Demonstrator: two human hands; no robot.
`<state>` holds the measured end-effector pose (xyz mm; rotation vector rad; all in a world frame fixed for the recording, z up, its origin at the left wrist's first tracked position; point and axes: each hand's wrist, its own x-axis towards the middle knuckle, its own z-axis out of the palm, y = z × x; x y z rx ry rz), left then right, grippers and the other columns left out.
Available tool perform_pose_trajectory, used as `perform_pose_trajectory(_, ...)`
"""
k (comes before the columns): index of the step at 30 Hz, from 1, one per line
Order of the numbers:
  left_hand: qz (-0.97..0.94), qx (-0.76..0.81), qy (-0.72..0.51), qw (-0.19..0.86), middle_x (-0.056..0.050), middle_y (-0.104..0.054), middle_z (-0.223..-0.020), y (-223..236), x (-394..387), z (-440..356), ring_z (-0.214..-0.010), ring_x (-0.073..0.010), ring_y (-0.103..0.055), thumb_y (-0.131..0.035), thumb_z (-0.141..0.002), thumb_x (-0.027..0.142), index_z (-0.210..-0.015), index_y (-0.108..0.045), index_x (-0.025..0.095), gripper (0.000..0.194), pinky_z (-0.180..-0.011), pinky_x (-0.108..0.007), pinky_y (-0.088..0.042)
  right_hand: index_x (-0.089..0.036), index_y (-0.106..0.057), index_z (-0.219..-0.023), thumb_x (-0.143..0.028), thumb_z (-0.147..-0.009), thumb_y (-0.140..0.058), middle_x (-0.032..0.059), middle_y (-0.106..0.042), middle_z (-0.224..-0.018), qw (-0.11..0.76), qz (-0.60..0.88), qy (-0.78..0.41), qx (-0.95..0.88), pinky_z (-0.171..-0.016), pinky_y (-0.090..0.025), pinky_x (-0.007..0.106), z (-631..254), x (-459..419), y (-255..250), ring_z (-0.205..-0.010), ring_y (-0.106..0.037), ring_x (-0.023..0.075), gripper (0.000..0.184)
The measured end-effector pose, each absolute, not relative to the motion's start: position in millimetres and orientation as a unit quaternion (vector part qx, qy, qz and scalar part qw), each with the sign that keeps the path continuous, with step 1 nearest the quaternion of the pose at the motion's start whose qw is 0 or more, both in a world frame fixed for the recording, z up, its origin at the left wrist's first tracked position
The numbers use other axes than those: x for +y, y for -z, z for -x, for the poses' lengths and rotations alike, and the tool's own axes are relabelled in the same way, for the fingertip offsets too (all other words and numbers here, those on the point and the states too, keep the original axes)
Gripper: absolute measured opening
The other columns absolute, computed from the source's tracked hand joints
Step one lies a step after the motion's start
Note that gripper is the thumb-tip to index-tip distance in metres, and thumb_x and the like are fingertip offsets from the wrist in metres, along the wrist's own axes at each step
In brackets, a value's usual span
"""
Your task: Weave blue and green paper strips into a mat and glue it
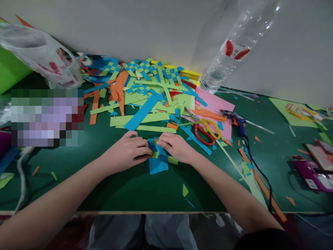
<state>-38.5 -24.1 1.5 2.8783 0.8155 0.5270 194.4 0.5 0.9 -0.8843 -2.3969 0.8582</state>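
It's a paper-craft workspace here, home or workshop impossible to tell: green tabletop point(117, 194) against a grey wall point(130, 27), woven paper checkerboards point(149, 68) heaped at twelve o'clock, blue-and-green paper strips point(159, 166) down at six, scissors point(199, 120) and a hot-glue gun point(241, 126) out at three, coloured offcuts point(185, 190) strewn about!

Dim, flat indoor light, source out of frame. Soft faint shadow on the smooth grey wall point(145, 31), top centre-right. Small glints on the clear plastic bottle point(235, 49), upper right. Dark green bench point(109, 194) dull. Edges stretched, soft. Pixelated block point(47, 118) masks left side.
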Motion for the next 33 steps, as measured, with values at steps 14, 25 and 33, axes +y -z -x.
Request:
perform_pose_trajectory(14,-0.947,0.263,-0.171,0.071,0.0,-0.069,-0.085,-1.7,-23.2,37.6,-0.081,-0.0154,-0.063,-0.048,-0.099,0.027,-0.105,-0.071,0.027,0.023,-0.085,-0.037,-0.034,-0.016,-0.066,-0.081,-0.052,-0.102,-0.032,0.0061,-0.066,-0.085,0.244,0.338,-0.358,-0.836,-0.081,-0.046,0.029,-193.5,-1.8,-3.2,-0.086,-0.061,0.016,0.054)
perform_pose_trajectory(25,-0.945,0.272,-0.165,0.079,-0.001,-0.068,-0.086,-1.2,-24.3,38.8,-0.082,-0.0153,-0.063,-0.046,-0.1,0.027,-0.103,-0.071,0.027,0.025,-0.087,-0.037,-0.035,-0.017,-0.071,-0.101,-0.044,-0.102,-0.039,-0.0004,-0.063,-0.07,0.29,0.341,-0.42,-0.789,-0.066,-0.045,0.024,-204.5,-4.7,-5.7,-0.069,-0.06,0.0118,0.042)
perform_pose_trajectory(33,-0.951,0.243,-0.176,0.068,-0.002,-0.068,-0.09,1.1,-22.6,41.3,-0.086,-0.0162,-0.062,-0.051,-0.098,0.024,-0.104,-0.071,0.023,0.02,-0.087,-0.037,-0.034,-0.019,-0.069,-0.109,-0.049,-0.102,-0.038,0.0045,-0.072,-0.087,0.273,0.293,-0.349,-0.847,-0.076,-0.045,0.029,-211.8,-16.9,-15.1,-0.081,-0.06,0.016,0.044)
